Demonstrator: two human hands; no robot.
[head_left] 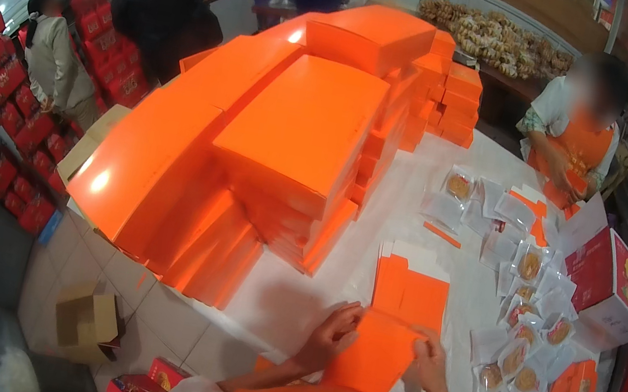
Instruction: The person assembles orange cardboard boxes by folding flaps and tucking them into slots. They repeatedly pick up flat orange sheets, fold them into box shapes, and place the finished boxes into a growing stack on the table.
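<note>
Close to my body at the table's near edge, an orange paper carton (372, 354) is held up between my two hands. My left hand (334, 332) grips its left edge with the fingers curled. On the opposite edge, the fingers of my right hand (429, 362) are bent around the card. Just beyond lies a pile of flat orange cartons (413, 292) with white flaps sticking out at the far end. Whether the carton in my hands is folded up or still flat, I cannot tell.
Tall stacks of orange boxes (298, 122) fill the table's left side. Cookies in clear packets (514, 359) are spread on the right, near a red and white carton (610, 282). A co-worker in an orange apron (579, 146) handles orange card across the table. An open cardboard box (86, 321) sits on the floor.
</note>
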